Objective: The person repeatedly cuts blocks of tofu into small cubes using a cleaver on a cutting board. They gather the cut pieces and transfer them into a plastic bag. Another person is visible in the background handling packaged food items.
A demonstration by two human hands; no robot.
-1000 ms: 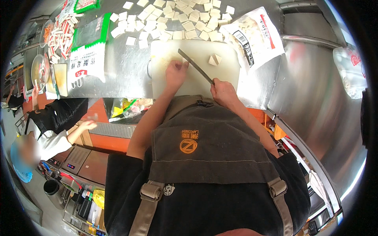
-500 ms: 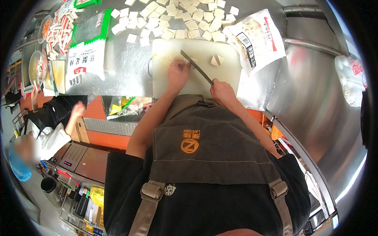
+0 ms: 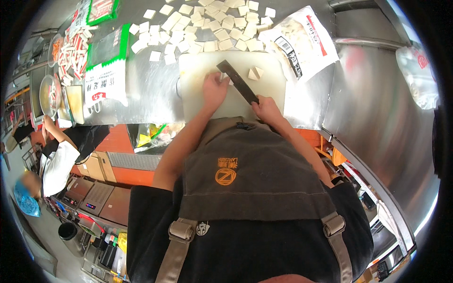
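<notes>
A wide-bladed kitchen knife [image 3: 239, 84] is gripped at its handle by my right hand [image 3: 267, 110], its blade slanting away to the left over the white cutting board [image 3: 198, 66]. Close to the blade's far end, my left hand [image 3: 215, 90] has its fingertips pinched together beside a small pale piece [image 3: 223, 76], partly hidden by the fingers and blade. To the right of the knife, cut pale pieces [image 3: 255, 73] sit together on the board. Beyond it, many pale square, tofu-like blocks [image 3: 222, 34] are spread over the metal table.
An opened white plastic bag [image 3: 302, 45] of pale pieces leans over the board's far right corner. At left lie red-and-white sticks [image 3: 73, 54], a green-edged package [image 3: 106, 66] and a bowl [image 3: 49, 96]. A co-worker's hand [image 3: 48, 123] is near that bowl.
The knife's blade has tilted, showing more of its flat side. My left hand stays beside it, fingers pinched. The co-worker's raised arm has moved toward the bowl. The whole view has shifted slightly.
</notes>
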